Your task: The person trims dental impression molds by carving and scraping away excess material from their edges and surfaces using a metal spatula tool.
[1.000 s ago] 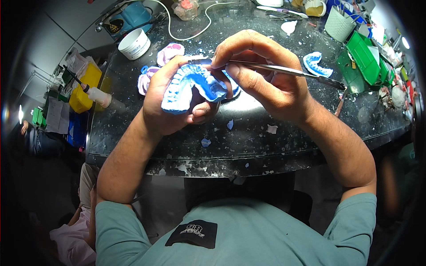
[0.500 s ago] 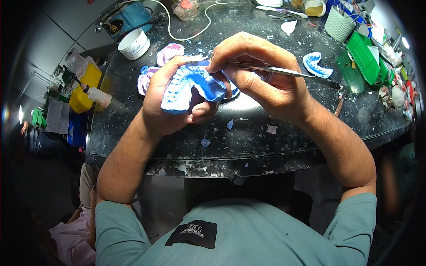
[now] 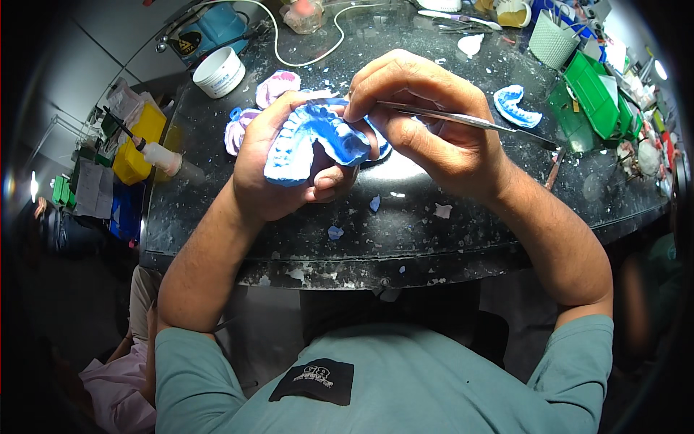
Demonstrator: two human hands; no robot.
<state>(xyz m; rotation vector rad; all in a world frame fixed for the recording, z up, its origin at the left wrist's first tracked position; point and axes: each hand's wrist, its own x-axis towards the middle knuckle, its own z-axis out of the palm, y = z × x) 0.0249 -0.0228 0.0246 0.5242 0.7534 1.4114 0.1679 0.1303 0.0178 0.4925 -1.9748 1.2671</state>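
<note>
My left hand is wrapped round a blue dental cast with a horseshoe row of teeth. In my right hand is a long metal hand tool; its working end lies at the cast's upper right edge, partly hidden by my fingers. Behind my hands lie pink-marked pale casts and a lilac piece. A smaller blue cast sits to the right, and a reddish-brown tool lies below it. Small chips lie on the dark worktable below my hands.
A white tub and white cable are at the back left, beside yellow bins. A mesh holder and green trays stand at the right. A person in pink sits at lower left.
My right hand and its tool have shifted slightly at the cast's edge, dipping and rising a little. A small pale fleck shows on the table below the cast. My left hand stays in place.
</note>
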